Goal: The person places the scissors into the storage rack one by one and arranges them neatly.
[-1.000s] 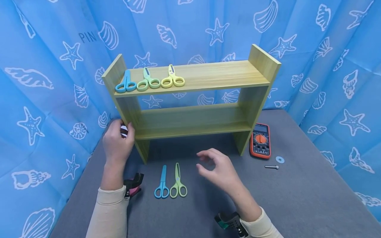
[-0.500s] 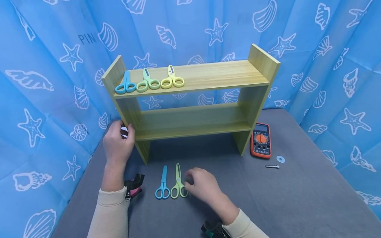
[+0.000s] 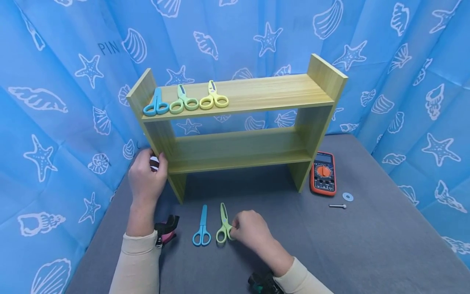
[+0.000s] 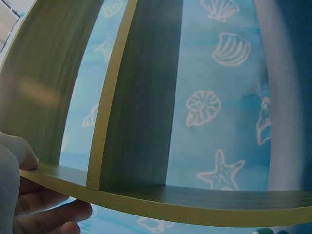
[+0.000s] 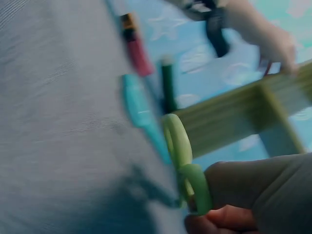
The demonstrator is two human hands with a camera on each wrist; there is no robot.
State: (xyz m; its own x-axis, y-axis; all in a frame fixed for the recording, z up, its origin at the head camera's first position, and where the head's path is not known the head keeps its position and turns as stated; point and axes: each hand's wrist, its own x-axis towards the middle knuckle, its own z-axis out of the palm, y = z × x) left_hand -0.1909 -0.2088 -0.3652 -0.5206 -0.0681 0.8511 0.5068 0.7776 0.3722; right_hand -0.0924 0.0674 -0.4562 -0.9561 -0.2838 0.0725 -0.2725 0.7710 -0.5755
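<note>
My left hand grips the left side panel of a wooden shelf; in the left wrist view its thumb lies on one face of the panel and its fingers on the other. In front of the shelf, my right hand pinches the right finger loop of the light green scissors. The right wrist view shows the loops of these scissors at thumb and fingers. Just left of them, blue scissors lie on the grey cloth, blade pointing toward the shelf.
On the top board lie blue scissors, green scissors and yellow scissors. Right of the shelf are an orange multimeter, a washer and a bolt. A pink object sits by the left wrist.
My right hand has moved left and down from beside the green scissors and taken hold of their loop. The scissors have shifted slightly to the right. The left hand stays on the shelf panel.
</note>
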